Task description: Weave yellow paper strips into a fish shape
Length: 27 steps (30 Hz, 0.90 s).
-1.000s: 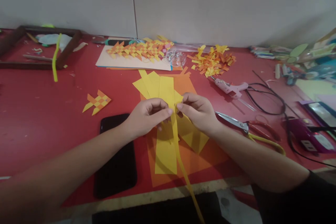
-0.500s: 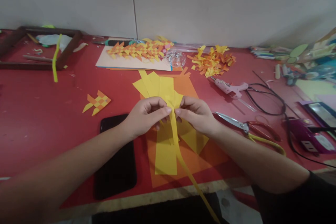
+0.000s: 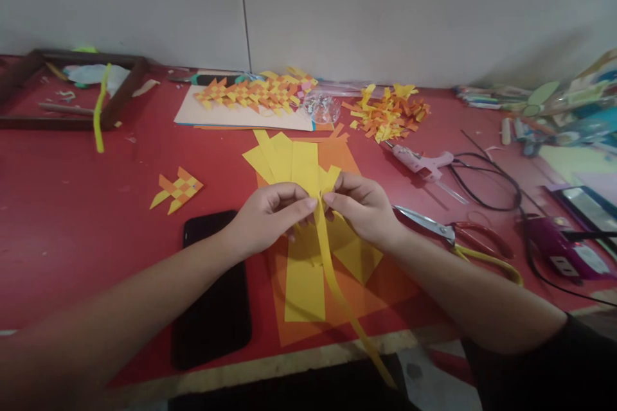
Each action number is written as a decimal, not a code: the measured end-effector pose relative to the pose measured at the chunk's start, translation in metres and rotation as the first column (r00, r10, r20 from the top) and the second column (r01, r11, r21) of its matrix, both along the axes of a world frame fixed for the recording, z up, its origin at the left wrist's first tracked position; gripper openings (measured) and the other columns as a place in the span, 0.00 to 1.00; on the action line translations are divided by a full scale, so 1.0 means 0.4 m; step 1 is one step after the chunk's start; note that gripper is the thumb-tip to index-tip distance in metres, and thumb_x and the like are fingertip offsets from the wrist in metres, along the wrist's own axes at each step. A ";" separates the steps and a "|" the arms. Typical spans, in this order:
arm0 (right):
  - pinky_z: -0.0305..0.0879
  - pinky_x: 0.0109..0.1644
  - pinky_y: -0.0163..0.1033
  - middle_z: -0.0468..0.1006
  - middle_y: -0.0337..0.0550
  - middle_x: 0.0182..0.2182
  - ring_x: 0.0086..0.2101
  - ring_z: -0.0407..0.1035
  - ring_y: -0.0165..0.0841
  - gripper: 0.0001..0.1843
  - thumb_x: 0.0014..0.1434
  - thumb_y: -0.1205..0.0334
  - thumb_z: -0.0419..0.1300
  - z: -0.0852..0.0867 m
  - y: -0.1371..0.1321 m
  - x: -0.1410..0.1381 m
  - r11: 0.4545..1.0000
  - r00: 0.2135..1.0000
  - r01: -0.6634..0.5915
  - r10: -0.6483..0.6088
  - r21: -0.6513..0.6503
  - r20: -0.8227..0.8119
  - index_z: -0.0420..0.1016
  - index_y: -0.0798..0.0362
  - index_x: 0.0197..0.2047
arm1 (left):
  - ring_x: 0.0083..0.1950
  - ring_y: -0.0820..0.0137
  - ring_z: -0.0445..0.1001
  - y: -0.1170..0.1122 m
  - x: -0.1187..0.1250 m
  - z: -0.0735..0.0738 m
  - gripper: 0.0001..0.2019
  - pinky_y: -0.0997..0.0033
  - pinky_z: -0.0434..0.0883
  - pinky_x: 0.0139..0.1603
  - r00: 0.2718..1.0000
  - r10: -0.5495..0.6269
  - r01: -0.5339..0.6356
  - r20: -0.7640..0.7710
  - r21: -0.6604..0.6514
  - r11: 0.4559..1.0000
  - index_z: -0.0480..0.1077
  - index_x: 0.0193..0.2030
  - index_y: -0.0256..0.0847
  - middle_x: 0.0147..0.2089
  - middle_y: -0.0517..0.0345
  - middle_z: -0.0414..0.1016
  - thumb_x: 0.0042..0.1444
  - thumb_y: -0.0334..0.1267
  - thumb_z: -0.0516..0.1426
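Observation:
My left hand point(image 3: 282, 212) pinches a long yellow paper strip point(image 3: 332, 276) between thumb and fingers, near the middle of the table. The strip's tail hangs down past the front edge. Close beside it, my right hand point(image 3: 359, 205) is closed on the strip's short end, which sticks up above the fingers. The exact fold between the fingertips is too small to make out. Under both hands lie yellow paper pieces point(image 3: 304, 295) on orange paper sheets point(image 3: 289, 332).
Left of the papers are a woven paper fish point(image 3: 178, 189) and a black phone point(image 3: 212, 314). Scissors point(image 3: 434, 225), a pink glue gun point(image 3: 419, 160) and its cord are at right. Behind lie woven fish point(image 3: 250, 95), paper scraps point(image 3: 385, 112) and a dark wooden frame point(image 3: 87, 121).
My right hand has shifted slightly away from the left, and the strip's short end now shows more above its fingers. The hanging tail has swung a little.

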State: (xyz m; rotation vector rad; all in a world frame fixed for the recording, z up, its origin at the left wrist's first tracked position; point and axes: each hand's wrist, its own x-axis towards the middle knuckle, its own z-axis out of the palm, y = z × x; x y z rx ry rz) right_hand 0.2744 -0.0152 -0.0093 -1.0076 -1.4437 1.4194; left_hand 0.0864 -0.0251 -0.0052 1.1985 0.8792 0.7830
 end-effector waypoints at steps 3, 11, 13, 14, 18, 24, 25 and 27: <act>0.64 0.27 0.36 0.74 0.36 0.21 0.21 0.67 0.27 0.16 0.52 0.53 0.69 -0.012 0.001 0.003 0.997 0.996 -0.038 0.033 -0.062 -0.079 0.68 0.53 0.26 | 0.21 0.79 0.68 -0.002 0.002 0.000 0.12 0.81 0.70 0.21 1.000 -0.004 0.004 -0.029 0.008 1.000 0.66 0.27 0.38 0.25 0.64 0.71 0.55 0.42 0.61; 0.63 0.26 0.34 0.72 0.35 0.19 0.20 0.65 0.26 0.16 0.57 0.55 0.65 -0.005 -0.005 0.009 0.987 0.987 -0.158 0.157 -0.030 -0.024 0.68 0.54 0.24 | 0.20 0.80 0.66 0.000 -0.003 0.001 0.11 0.82 0.68 0.20 1.000 0.007 -0.007 -0.001 0.050 0.999 0.65 0.27 0.39 0.23 0.64 0.70 0.58 0.40 0.58; 0.61 0.25 0.34 0.71 0.34 0.18 0.19 0.64 0.25 0.15 0.57 0.57 0.65 0.000 -0.005 0.007 0.989 0.989 -0.145 0.144 0.014 0.013 0.68 0.53 0.24 | 0.20 0.80 0.66 0.000 -0.002 0.004 0.11 0.82 0.68 0.20 1.000 0.017 -0.016 -0.002 0.046 0.999 0.65 0.27 0.39 0.23 0.64 0.70 0.58 0.40 0.58; 0.60 0.25 0.34 0.70 0.34 0.18 0.19 0.64 0.25 0.15 0.57 0.57 0.65 0.002 -0.005 0.007 0.990 0.991 -0.133 0.132 0.036 0.032 0.68 0.53 0.24 | 0.19 0.80 0.66 0.000 -0.002 0.004 0.11 0.82 0.68 0.20 1.000 0.022 -0.022 0.000 0.044 0.999 0.65 0.27 0.39 0.23 0.64 0.70 0.57 0.39 0.58; 0.59 0.24 0.34 0.68 0.34 0.18 0.19 0.62 0.25 0.16 0.58 0.56 0.64 0.004 -0.004 0.004 0.989 0.993 -0.094 0.085 0.116 0.082 0.68 0.53 0.23 | 0.20 0.80 0.67 -0.001 -0.002 0.001 0.11 0.82 0.68 0.20 0.999 0.042 -0.042 0.020 0.025 0.999 0.65 0.27 0.38 0.24 0.64 0.70 0.58 0.39 0.59; 0.59 0.22 0.33 0.70 0.35 0.18 0.18 0.62 0.25 0.16 0.57 0.55 0.65 0.007 -0.003 -0.001 0.996 0.998 -0.054 0.053 0.068 0.015 0.68 0.53 0.24 | 0.22 0.80 0.68 0.003 -0.001 -0.006 0.11 0.83 0.68 0.19 0.994 0.077 -0.076 0.076 -0.022 0.997 0.66 0.28 0.38 0.25 0.64 0.71 0.58 0.40 0.59; 0.59 0.21 0.33 0.70 0.34 0.18 0.18 0.62 0.24 0.16 0.57 0.55 0.65 0.006 -0.003 -0.001 0.997 0.999 -0.049 0.049 0.061 0.003 0.68 0.53 0.24 | 0.23 0.79 0.69 0.004 0.000 -0.005 0.11 0.83 0.69 0.20 0.995 0.054 -0.052 0.079 -0.024 0.998 0.67 0.28 0.38 0.26 0.63 0.71 0.58 0.41 0.59; 0.59 0.21 0.32 0.70 0.34 0.17 0.17 0.62 0.24 0.16 0.57 0.56 0.65 0.003 -0.002 0.000 0.999 0.999 -0.038 0.039 0.039 -0.020 0.68 0.54 0.24 | 0.23 0.79 0.69 0.004 0.001 -0.003 0.12 0.82 0.71 0.21 0.997 -0.004 0.007 0.079 -0.027 1.000 0.68 0.28 0.37 0.26 0.63 0.71 0.57 0.43 0.60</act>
